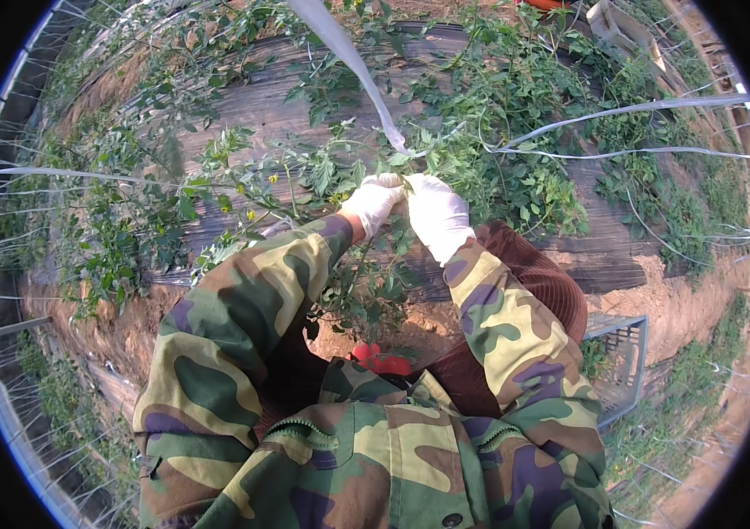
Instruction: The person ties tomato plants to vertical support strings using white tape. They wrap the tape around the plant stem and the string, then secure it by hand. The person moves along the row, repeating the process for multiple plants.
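My left hand [375,202] and my right hand [439,213], both in white gloves, meet fingertip to fingertip over a tomato plant [375,284]. A thin green shoot [407,186] shows pinched where the fingers come together; the fingers partly hide it. Just beyond the hands, a white plastic twine strip [355,66] slants down from the top into the foliage, its lower end bunched. Leafy tomato stems with yellow flowers [250,215] spread to the left of my left hand. Denser tomato foliage [513,159] stands right of my right hand.
Twine strips [626,109] stretch rightward, and another [84,173] runs left. Black plastic mulch film [269,73] covers the bed. A grey plastic crate [623,370] stands at right by my knee. Red objects [378,360] lie between my legs. A whitish container [619,33] sits far right.
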A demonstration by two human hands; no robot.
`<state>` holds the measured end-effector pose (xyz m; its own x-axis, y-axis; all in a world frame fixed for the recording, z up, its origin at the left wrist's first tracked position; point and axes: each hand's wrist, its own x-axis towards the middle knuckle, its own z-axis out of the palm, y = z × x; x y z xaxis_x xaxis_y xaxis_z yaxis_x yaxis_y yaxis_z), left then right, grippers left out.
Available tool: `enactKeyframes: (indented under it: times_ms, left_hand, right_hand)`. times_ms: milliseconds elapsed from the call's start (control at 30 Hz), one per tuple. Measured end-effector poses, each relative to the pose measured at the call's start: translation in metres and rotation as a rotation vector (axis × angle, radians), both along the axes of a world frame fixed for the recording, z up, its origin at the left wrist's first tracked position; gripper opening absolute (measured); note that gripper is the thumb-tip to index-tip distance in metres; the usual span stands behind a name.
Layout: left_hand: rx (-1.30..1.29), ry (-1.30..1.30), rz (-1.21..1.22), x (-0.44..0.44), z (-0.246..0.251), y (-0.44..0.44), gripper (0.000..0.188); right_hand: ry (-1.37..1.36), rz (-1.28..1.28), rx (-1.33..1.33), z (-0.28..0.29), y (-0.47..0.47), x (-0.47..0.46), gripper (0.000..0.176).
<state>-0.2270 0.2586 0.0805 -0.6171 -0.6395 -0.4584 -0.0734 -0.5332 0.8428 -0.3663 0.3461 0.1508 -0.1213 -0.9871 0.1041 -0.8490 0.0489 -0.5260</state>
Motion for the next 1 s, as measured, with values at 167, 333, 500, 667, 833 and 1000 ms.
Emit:
enactKeyframes:
  times_ms: [167,333,500,667,833,1000]
  left_hand:
    - [-0.007,0.015,-0.034,0.008,0.000,-0.024,0.020]
    - [0.048,-0.064,-0.035,0.011,0.017,-0.023,0.018]
    - [-0.017,-0.256,-0.106,0.032,0.037,-0.032,0.014]
    - [-0.064,-0.203,-0.104,0.050,0.029,-0.033,0.012]
    - [-0.121,-0.193,-0.104,0.063,0.023,-0.024,0.011]
    - [-0.182,-0.253,-0.174,0.070,0.007,-0.020,0.013]
  right_hand:
    - [0.032,0.023,0.141,0.017,0.007,0.010,0.016]
    - [-0.268,0.127,0.074,0.079,0.031,0.010,0.023]
    - [-0.727,-0.266,-0.172,0.127,0.161,-0.053,0.023]
    - [-0.257,-0.866,-0.132,0.117,0.331,-0.161,0.033]
    - [0.046,-0.909,0.237,0.131,0.350,-0.138,0.054]
    - [-0.303,-0.231,-0.334,0.187,0.159,-0.020,0.050]
